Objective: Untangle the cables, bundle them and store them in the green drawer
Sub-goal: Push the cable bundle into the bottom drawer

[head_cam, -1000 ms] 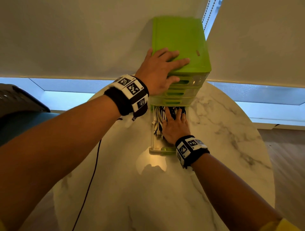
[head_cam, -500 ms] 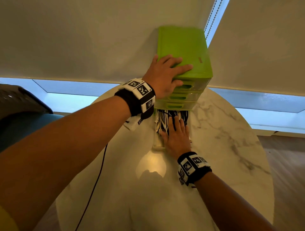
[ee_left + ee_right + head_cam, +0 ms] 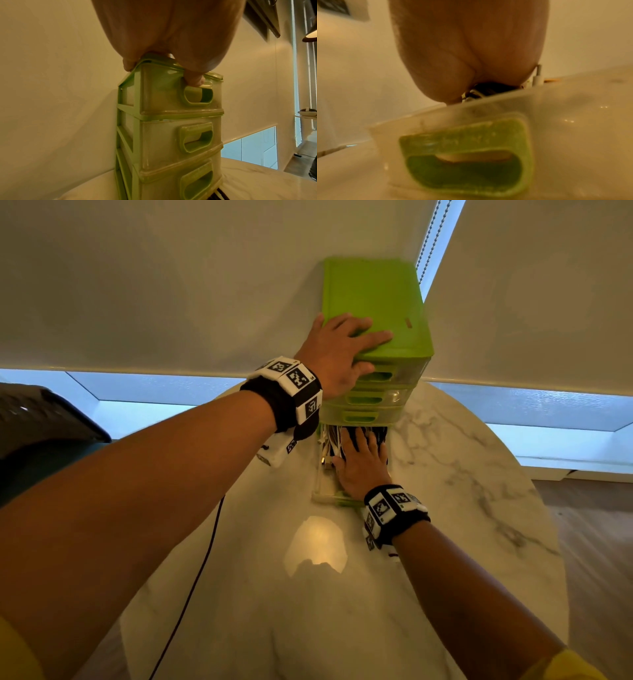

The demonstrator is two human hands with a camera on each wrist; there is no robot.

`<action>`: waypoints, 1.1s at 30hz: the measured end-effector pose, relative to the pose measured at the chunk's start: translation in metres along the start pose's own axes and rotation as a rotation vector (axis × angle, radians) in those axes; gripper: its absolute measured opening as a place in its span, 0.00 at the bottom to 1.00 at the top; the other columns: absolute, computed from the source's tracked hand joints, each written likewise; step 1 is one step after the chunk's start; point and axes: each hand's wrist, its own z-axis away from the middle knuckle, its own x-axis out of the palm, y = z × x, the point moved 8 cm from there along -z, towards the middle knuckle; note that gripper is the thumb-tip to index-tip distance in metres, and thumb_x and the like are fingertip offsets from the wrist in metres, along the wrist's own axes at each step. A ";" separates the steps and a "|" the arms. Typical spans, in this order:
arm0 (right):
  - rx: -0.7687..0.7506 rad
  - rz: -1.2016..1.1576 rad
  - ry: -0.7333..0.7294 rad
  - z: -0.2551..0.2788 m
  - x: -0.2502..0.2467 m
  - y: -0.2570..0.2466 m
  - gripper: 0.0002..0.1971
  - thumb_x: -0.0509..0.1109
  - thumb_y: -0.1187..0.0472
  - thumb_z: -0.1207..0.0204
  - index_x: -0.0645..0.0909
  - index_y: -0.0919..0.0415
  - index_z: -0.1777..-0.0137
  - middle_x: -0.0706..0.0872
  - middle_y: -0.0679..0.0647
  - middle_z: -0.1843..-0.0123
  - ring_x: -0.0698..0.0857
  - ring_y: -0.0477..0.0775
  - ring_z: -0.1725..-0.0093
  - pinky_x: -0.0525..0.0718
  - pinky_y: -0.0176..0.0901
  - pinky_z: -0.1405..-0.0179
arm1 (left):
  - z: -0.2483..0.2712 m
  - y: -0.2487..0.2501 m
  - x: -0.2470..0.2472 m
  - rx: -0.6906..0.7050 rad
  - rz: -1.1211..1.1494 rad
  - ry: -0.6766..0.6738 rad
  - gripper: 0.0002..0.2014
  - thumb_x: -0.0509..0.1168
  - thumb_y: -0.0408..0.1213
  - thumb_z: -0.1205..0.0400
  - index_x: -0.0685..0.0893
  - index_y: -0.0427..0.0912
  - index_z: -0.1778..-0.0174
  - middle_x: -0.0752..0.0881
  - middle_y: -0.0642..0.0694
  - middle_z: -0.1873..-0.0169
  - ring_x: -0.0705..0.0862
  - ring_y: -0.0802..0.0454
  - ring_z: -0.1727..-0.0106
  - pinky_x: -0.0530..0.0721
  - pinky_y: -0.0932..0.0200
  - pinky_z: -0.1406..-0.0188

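cables (image 3: 346,440): striped heap | right hand (image 3: 359,465) flat atop | left hand (image 3: 337,354) flat, apparently, on glossy chest (image 3: 394,299)

No readable words, brand names or numbers are showing anywhere. The only markings are the black-and-white square code patterns sitting on the wristband of the left arm (image 3: 295,386) and on the wristband of the right arm (image 3: 390,506); they are carrying no letters or digits. A small reddish mark (image 3: 408,323) is lying on the top of the green drawer unit (image 3: 376,299); it may be a label, but it is showing too small to read.
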 end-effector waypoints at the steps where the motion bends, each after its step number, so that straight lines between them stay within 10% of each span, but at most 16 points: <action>1: -0.008 -0.008 0.018 0.009 -0.001 0.003 0.33 0.50 0.43 0.15 0.43 0.51 0.15 0.44 0.60 0.14 0.43 0.65 0.16 0.41 0.61 0.18 | -0.001 0.000 0.000 0.001 -0.004 0.001 0.27 0.56 0.51 0.14 0.58 0.63 0.18 0.61 0.49 0.18 0.54 0.43 0.16 0.46 0.35 0.19; 9: -0.060 0.001 0.001 0.051 0.017 0.009 0.37 0.46 0.40 0.15 0.37 0.61 0.16 0.39 0.66 0.15 0.38 0.68 0.16 0.41 0.57 0.17 | -0.002 -0.001 0.003 0.003 -0.002 0.019 0.27 0.56 0.52 0.14 0.58 0.64 0.18 0.61 0.49 0.18 0.53 0.43 0.16 0.45 0.36 0.19; 15: -0.126 0.088 -0.142 0.046 0.022 0.017 0.59 0.57 0.22 0.32 0.31 0.60 0.17 0.30 0.63 0.17 0.31 0.65 0.17 0.38 0.58 0.17 | -0.003 -0.002 0.001 0.015 -0.009 0.021 0.27 0.56 0.52 0.14 0.58 0.63 0.18 0.62 0.48 0.18 0.54 0.43 0.17 0.46 0.36 0.19; 33: -0.105 0.238 -0.052 0.022 0.010 0.013 0.36 0.46 0.44 0.14 0.41 0.66 0.16 0.42 0.65 0.14 0.45 0.64 0.15 0.46 0.51 0.17 | -0.005 -0.004 0.002 0.009 -0.019 0.028 0.26 0.56 0.51 0.14 0.59 0.62 0.18 0.63 0.48 0.18 0.56 0.42 0.17 0.48 0.35 0.19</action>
